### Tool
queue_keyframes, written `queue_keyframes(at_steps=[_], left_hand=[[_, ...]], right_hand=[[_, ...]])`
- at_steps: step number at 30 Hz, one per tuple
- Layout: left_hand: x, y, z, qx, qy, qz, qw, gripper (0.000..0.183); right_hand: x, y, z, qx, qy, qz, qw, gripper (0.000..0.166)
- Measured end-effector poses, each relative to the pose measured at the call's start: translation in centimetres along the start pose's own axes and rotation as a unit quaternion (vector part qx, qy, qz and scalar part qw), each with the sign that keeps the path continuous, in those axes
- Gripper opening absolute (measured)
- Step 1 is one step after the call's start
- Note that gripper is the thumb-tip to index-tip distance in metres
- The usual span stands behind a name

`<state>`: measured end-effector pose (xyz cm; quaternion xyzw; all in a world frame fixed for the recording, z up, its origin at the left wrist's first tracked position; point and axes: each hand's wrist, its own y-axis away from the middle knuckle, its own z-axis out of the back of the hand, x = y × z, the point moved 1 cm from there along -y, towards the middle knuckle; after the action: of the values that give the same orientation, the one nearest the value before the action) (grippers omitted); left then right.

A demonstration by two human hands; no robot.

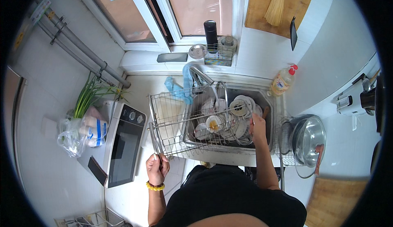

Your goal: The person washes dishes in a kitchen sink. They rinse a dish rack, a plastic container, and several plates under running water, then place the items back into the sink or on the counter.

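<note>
A metal wire dish rack (172, 121) spans the left of the sink and reaches over its middle. My left hand (157, 168), with a yellow beaded bracelet at the wrist, is closed on the rack's near left corner. At the rack's right end, my right hand (258, 128) grips its wire edge above the sink. Below the wires, the stainless steel sink (267, 141) holds stacked bowls and plates, among them a white cup (214, 123) with something yellow inside. Water runs from the faucet (202, 75) into the sink.
A blue cloth (188, 84) hangs by the faucet. Right of the sink stand a dish soap bottle (281, 81) and a side rack with a glass lid (311, 141). A microwave oven (127, 147) is at the left, a black bottle (210, 33) on the windowsill.
</note>
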<state>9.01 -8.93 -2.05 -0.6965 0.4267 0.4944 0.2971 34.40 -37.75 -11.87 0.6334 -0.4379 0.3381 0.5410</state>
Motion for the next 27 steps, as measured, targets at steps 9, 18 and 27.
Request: queue_keyframes(at_steps=[9, 18, 27], left_hand=[[0.8, 1.8, 3.0, -0.063, -0.013, -0.047, 0.997, 0.040], [0.8, 2.8, 4.6, -0.082, 0.016, -0.055, 0.995, 0.040], [1.0, 3.0, 5.0, -0.106, -0.016, -0.052, 0.993, 0.038]], right_hand=[[-0.5, 1.9, -2.0, 0.085, -0.027, -0.039, 0.995, 0.035], [-1.2, -4.9, -0.9, 0.136, 0.104, -0.015, 0.985, 0.029], [-5.9, -17.7, -11.4, 0.346, 0.182, -0.010, 0.920, 0.036]])
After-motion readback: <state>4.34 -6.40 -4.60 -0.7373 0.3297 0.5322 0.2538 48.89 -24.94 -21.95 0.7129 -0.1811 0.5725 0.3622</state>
